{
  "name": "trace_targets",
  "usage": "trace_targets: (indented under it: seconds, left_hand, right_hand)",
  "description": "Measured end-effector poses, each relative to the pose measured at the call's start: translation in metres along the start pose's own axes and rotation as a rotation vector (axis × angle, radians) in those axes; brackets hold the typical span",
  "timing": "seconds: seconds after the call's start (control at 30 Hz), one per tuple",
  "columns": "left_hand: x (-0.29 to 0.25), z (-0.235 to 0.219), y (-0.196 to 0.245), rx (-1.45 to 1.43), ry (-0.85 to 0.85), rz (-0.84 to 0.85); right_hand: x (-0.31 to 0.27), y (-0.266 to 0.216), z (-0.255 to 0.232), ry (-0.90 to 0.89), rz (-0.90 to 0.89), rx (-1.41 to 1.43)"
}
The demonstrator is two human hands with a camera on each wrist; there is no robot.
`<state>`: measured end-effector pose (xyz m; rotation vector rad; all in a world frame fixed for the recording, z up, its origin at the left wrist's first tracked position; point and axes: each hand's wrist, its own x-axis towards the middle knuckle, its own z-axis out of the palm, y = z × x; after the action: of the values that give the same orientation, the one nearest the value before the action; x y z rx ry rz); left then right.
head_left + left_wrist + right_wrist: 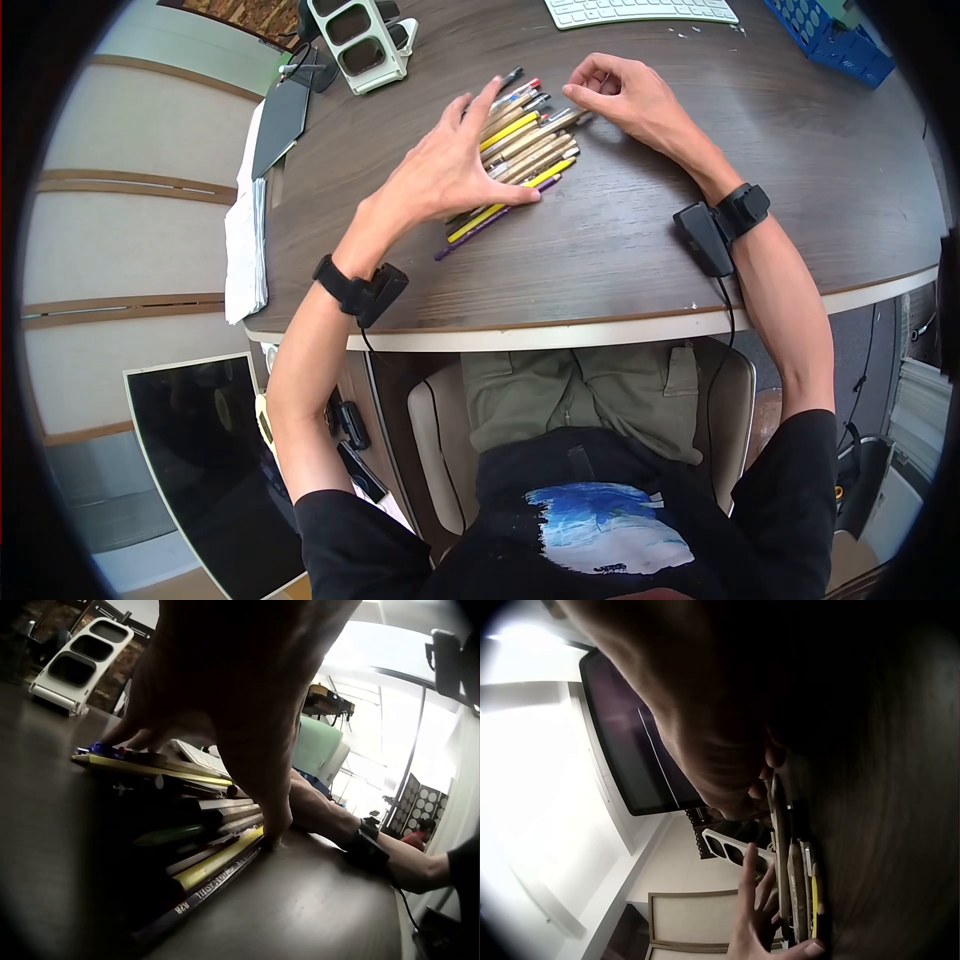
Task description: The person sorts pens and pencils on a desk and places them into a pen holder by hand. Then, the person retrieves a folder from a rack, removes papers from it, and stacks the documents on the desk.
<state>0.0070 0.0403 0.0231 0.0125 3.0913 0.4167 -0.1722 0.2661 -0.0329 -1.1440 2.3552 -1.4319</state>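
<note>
A loose bundle of pencils lies on the desk, mostly wood-coloured, with yellow ones among them. My left hand spans the bundle, fingers spread toward its far side and thumb along the near side. In the left wrist view the hand arches over the pencils, with a dark lettered pencil lying outermost. My right hand is by the bundle's right end, fingers loosely bent. In the right wrist view its fingertips are right by the point of a wood-coloured pencil. A purple pencil forms the bundle's near edge.
A white keyboard is at the far edge of view, with a blue basket to its right. A white stand with dark panels stands at the back left. Papers are stacked at the desk's left edge.
</note>
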Motion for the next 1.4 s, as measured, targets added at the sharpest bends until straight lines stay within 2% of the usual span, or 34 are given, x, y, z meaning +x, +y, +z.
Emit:
trace_targets:
  seconds: [0.1, 0.4, 0.6, 0.73, 0.8, 0.93, 1.0, 1.1, 1.33, 1.4]
  left_hand:
    - [0.003, -0.001, -0.006, 0.054, -0.108, -0.072]
    - [-0.001, 0.014, -0.006, 0.105, 0.024, 0.011]
    - [-0.003, 0.012, -0.002, 0.033, 0.013, 0.004]
    - [-0.004, 0.019, -0.005, 0.086, 0.028, 0.016]
    - [-0.005, 0.022, -0.004, 0.129, 0.08, 0.054]
    - [-0.005, 0.016, 0.0, 0.073, 0.038, 0.02]
    - [-0.004, 0.01, 0.002, -0.007, 0.031, 0.003]
    - [-0.001, 0.001, 0.004, 0.013, -0.003, -0.027]
    - [0.003, 0.001, 0.005, 0.066, 0.025, -0.02]
    - [0.003, 0.001, 0.004, 0.063, 0.059, 0.005]
  right_hand:
    - [0.0, -0.001, 0.0, 0.003, -0.019, -0.006]
    - [-0.002, -0.004, -0.004, 0.009, -0.05, 0.029]
    - [-0.002, 0.0, -0.005, 0.013, -0.056, -0.087]
    - [-0.003, -0.007, -0.008, -0.006, -0.067, -0.063]
    - [-0.005, -0.013, -0.009, -0.107, 0.017, 0.056]
    - [-0.004, -0.006, -0.002, -0.166, 0.012, 0.153]
    - [-0.006, -0.006, 0.001, -0.159, -0.066, 0.371]
    - [-0.005, -0.005, 0.004, -0.215, -0.129, 0.46]
    - [-0.007, -0.009, 0.001, -0.188, -0.165, 0.519]
    - [-0.007, -0.011, -0.004, -0.101, -0.097, 0.367]
